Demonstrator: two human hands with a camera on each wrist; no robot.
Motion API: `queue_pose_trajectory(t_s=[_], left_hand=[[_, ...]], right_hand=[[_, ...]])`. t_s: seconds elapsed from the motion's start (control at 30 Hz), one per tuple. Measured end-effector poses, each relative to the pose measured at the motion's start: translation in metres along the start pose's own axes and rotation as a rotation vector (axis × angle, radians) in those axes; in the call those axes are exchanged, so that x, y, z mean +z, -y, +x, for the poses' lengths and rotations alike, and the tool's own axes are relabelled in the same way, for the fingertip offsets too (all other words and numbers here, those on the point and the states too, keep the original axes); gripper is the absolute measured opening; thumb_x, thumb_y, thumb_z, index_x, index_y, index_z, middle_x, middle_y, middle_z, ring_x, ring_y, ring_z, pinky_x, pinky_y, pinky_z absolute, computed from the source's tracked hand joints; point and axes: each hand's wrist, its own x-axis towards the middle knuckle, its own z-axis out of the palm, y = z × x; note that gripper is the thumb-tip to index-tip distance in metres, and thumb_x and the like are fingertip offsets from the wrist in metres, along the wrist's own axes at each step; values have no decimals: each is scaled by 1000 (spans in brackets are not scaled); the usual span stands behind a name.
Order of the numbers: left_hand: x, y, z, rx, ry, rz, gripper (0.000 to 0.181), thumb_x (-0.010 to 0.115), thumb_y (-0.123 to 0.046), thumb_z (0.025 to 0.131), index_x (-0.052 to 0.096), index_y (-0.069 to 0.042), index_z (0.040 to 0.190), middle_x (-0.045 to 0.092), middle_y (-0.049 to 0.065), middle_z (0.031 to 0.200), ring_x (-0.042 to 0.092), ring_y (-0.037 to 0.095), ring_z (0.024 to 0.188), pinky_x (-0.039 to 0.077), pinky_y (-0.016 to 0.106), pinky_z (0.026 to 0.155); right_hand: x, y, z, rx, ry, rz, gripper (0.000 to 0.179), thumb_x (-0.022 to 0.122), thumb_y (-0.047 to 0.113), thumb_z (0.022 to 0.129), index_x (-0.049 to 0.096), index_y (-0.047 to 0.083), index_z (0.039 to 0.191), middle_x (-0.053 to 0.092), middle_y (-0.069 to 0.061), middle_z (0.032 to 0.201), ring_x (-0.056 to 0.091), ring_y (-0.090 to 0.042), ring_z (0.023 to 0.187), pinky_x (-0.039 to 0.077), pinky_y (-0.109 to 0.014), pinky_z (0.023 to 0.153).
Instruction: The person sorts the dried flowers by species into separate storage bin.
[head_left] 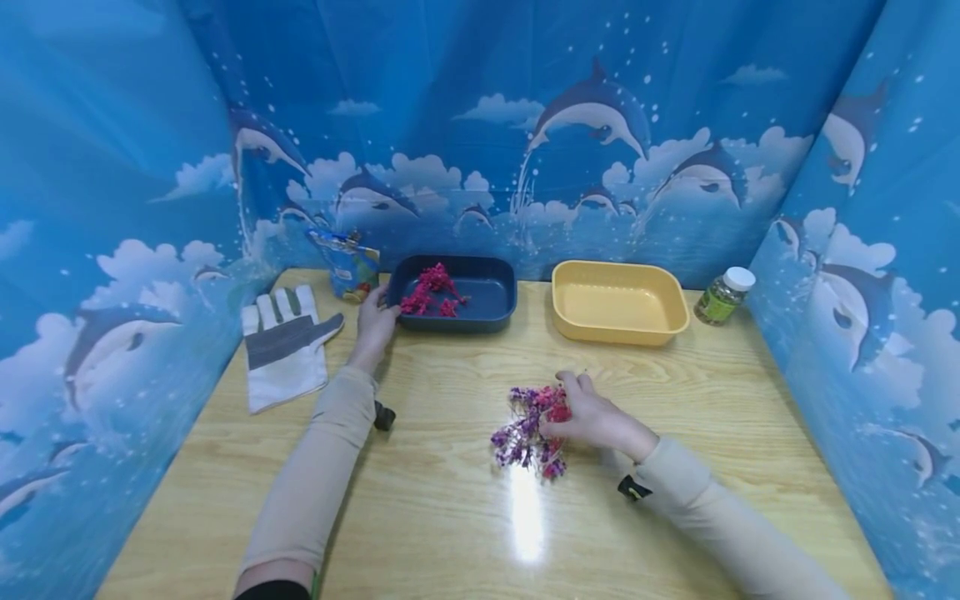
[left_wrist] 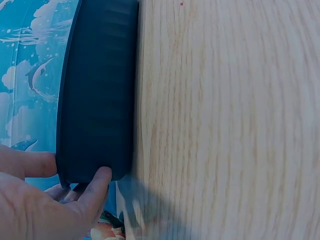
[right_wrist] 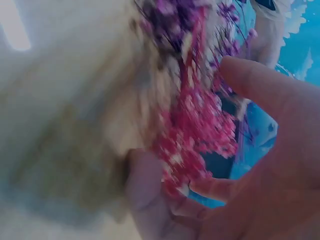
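My left hand (head_left: 377, 321) grips the left end of a dark blue rectangular basin (head_left: 487, 321). In the left wrist view its fingers (left_wrist: 95, 192) lie against the basin's end wall and at its rim. Pink dried flowers (head_left: 431, 287) lie inside, toward the left. Over the middle right of the table, my right hand (head_left: 596, 417) holds a bunch of purple and pink dried flowers (head_left: 528, 425). The right wrist view shows its fingers around the pink blossoms (right_wrist: 195, 130), with the purple sprigs (right_wrist: 172, 20) spreading beyond.
A yellow basin (head_left: 618, 304) stands right of the blue one, beside a white-capped jar (head_left: 723, 296). Left of the blue basin are a blue pouch (head_left: 348, 267) and a white-and-grey work glove (head_left: 285, 346). Dolphin-print curtains (head_left: 450, 125) border the wooden table (head_left: 435, 500).
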Motion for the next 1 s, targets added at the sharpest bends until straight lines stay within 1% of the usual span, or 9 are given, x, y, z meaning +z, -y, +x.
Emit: queue_pose_trajectory(t_s=[0.1,0.17,0.23,0.3,0.43,0.53,0.77,0.9,1.0], left_hand=[[0,1,0,0,4,-14,63,47,-4,108,27,-11,167,31,19,171,36,37,156,45,50,123],[-1,1,0,0,6,-16,63,46,-3,108,26,-11,168,30,20,171,36,38,156,45,50,123],[-1,2,0,0,3,-19,63,47,-3,108,27,-10,167,31,21,170,37,38,155,46,50,122],[-1,2,1,3,0,-20,63,47,-3,108,27,-10,167,32,21,170,38,38,155,46,50,122],[-1,4,2,13,-7,-25,62,47,-3,108,28,-9,167,33,22,169,39,39,154,46,51,122],[0,4,3,18,-9,-28,62,48,-3,108,29,-9,167,33,22,169,39,39,154,46,52,122],[-1,4,3,12,-2,-11,62,47,-5,108,28,-10,167,31,21,171,35,38,156,45,51,123],[-1,4,1,16,-4,12,62,48,-5,108,28,-10,167,31,20,171,32,37,158,43,50,125],[-1,3,1,20,-5,25,62,48,-6,108,29,-10,167,31,20,171,31,36,159,41,49,126]], right_hand=[[6,0,2,-17,-17,29,105,81,42,89,19,6,165,37,-31,155,63,-42,119,59,-59,100],[9,0,3,-25,-28,71,104,81,31,88,16,6,166,32,-34,158,65,-40,108,62,-56,90],[10,0,4,-35,-40,113,105,80,20,86,14,6,166,28,-35,160,65,-34,94,63,-48,79],[9,1,6,-50,-63,145,104,78,13,85,14,5,166,30,-35,156,61,-28,90,60,-40,75],[3,3,6,-93,-120,174,99,77,7,82,20,1,164,40,-31,142,58,-29,100,59,-41,85],[-4,3,4,-115,-144,174,95,75,4,82,24,-1,162,43,-30,140,57,-31,106,58,-43,88],[-18,3,-3,-116,-172,126,83,71,-4,86,33,3,160,43,-29,143,56,-22,88,54,-29,72],[-22,4,-8,-118,-236,48,79,72,-3,89,36,7,159,40,-26,146,56,-20,79,52,-29,60],[-25,5,-10,-135,-292,-10,75,72,-2,90,40,8,157,41,-24,142,56,-20,78,50,-29,59]])
